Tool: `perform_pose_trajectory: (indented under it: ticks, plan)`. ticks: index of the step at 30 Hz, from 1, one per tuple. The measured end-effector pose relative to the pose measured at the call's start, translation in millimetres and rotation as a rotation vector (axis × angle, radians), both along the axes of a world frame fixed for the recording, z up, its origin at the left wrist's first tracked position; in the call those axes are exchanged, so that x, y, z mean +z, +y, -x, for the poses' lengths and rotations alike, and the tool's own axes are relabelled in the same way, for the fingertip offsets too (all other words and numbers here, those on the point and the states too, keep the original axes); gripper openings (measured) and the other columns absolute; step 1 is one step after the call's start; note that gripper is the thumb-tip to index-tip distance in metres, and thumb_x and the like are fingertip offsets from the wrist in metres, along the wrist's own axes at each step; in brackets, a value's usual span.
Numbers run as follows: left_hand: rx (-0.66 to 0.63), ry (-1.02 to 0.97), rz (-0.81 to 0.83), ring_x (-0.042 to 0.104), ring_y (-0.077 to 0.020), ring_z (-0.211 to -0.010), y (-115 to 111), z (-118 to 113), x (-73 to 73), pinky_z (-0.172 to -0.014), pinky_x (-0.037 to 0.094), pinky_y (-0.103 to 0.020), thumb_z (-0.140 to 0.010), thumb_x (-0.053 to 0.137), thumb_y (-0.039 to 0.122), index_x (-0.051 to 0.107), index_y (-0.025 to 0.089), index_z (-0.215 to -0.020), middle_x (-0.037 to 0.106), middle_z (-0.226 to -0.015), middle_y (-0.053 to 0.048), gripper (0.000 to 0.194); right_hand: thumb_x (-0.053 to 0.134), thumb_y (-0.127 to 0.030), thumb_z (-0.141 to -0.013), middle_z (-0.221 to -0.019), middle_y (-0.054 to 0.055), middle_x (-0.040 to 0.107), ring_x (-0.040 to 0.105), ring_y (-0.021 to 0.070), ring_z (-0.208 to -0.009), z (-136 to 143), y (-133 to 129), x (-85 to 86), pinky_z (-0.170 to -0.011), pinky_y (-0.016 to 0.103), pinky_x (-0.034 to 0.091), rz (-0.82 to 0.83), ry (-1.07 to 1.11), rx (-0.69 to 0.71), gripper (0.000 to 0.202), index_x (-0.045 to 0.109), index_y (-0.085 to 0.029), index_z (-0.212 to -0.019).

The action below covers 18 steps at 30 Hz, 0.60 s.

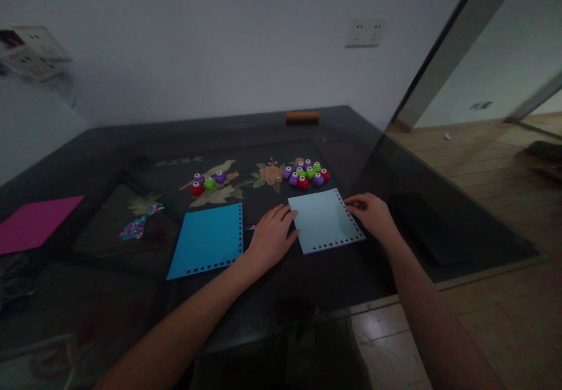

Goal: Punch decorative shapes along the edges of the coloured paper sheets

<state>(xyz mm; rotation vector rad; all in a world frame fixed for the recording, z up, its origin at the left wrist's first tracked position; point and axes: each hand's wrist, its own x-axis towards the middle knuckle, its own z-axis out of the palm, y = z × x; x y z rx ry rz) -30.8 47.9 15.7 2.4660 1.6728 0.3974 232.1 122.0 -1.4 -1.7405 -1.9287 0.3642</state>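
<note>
A pale blue sheet (322,220) with holes along its right and bottom edges lies on the dark table. My left hand (273,232) touches its left edge, fingers apart, the thumb over the sheet. My right hand (371,211) is at its right edge with the fingers pressed together; what they pinch, if anything, is too small to make out. Left of my left hand lies a brighter blue sheet (211,238), also holed along its right and bottom edges. A small thin item (251,227) shows between that sheet and my left hand.
Several purple, green and red bottles stand in two groups (306,173), (208,182) behind the sheets. At the left are a pink sheet (39,223) and small colourful pieces (134,228). An orange-brown roll (302,117) lies near the wall, a dark flat object (428,229) at right.
</note>
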Motion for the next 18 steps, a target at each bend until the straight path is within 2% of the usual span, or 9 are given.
perform_pose_trajectory:
  ticks: [5, 8, 13, 16, 18]
  plan:
    - [0.002, -0.017, 0.018, 0.041, -0.0288, -0.128, 0, 1, -1.4, -0.101, 0.039, -0.047, -0.087, 0.051, 0.029, 0.049, 0.018, -0.127, 0.049, -0.136, -0.012, 0.042, 0.063, -0.026, -0.07, -0.073, 0.002, 0.057, 0.054, 0.0154, -0.064, -1, 1, -1.7, -0.063, 0.029, 0.044, 0.0, 0.001, 0.0, 0.016, 0.071, -0.021, -0.083]
    - [0.002, -0.022, 0.007, 0.042, -0.0282, -0.126, 2, 2, -1.7, -0.103, 0.037, -0.045, -0.087, 0.052, 0.03, 0.049, 0.017, -0.128, 0.048, -0.137, -0.012, 0.043, 0.063, -0.027, -0.071, -0.073, 0.002, 0.058, 0.055, 0.0158, -0.064, -2, 1, -1.7, -0.064, 0.03, 0.044, -0.003, -0.002, 0.003, 0.016, 0.071, -0.02, -0.083]
    - [0.002, -0.055, 0.014, 0.046, -0.0263, -0.123, 8, 8, 10.7, -0.103, 0.038, -0.04, -0.087, 0.053, 0.03, 0.049, 0.017, -0.128, 0.048, -0.137, -0.011, 0.044, 0.061, -0.029, -0.073, -0.074, 0.003, 0.059, 0.056, 0.0168, -0.066, -3, 0, 0.5, -0.065, 0.03, 0.044, -0.005, -0.001, -0.021, 0.018, 0.071, -0.019, -0.084]
    - [0.022, -0.115, 0.007, 0.046, -0.0244, -0.123, 13, 23, 22.3, -0.103, 0.038, -0.04, -0.088, 0.049, 0.03, 0.052, 0.02, -0.125, 0.049, -0.136, -0.01, 0.038, 0.06, -0.029, -0.073, -0.075, 0.004, 0.061, 0.057, 0.0171, -0.067, -3, -1, 0.9, -0.065, 0.03, 0.044, -0.008, 0.009, -0.019, 0.019, 0.071, -0.019, -0.085]
    - [0.044, -0.157, -0.017, 0.047, -0.0227, -0.123, 14, 43, 26.8, -0.103, 0.038, -0.039, -0.089, 0.046, 0.029, 0.053, 0.02, -0.122, 0.05, -0.134, -0.008, 0.035, 0.059, -0.029, -0.073, -0.076, 0.004, 0.062, 0.057, 0.0173, -0.067, -4, -1, 0.8, -0.065, 0.031, 0.044, -0.021, 0.017, -0.017, 0.019, 0.07, -0.019, -0.085]
